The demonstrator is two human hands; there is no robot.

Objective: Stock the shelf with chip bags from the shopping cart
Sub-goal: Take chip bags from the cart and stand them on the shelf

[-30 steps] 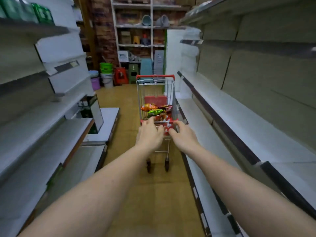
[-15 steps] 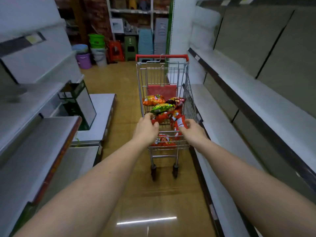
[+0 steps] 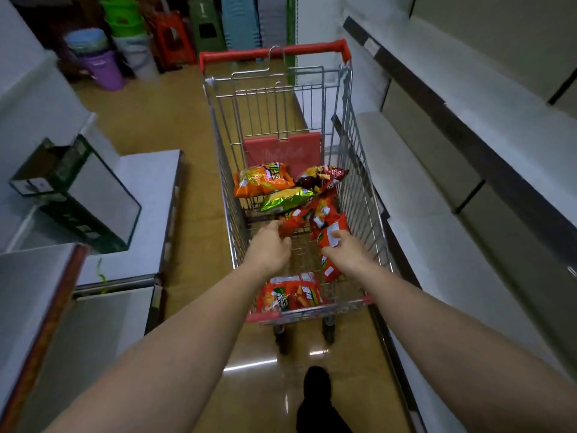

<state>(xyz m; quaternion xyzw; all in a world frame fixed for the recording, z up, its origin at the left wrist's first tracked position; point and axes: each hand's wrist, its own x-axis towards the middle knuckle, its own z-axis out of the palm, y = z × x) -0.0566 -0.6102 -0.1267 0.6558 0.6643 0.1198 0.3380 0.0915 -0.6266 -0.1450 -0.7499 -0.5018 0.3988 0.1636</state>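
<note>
Both my hands inside shopping cart point(image 3: 362, 170). L hand point(image 3: 271, 246): fingers loosely curled, tips touching red chip bag point(image 3: 295, 218) at its 1 o'clock. R hand point(image 3: 349, 250): fingers spread, over red bag point(image 3: 329, 234) at 11 o'clock; contact unclear. Shelf point(image 3: 437, 245) at 3 o'clock.

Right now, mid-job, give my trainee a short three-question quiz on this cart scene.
1. True or false: both hands, the left hand and the right hand, are inside the shopping cart.
2. What colour is the cart's far handle? A blue, B red, C yellow.
3. Fill in: the green chip bag lies just in front of the ___ chip bag.

Key: 1 true; 2 B; 3 orange.
</note>
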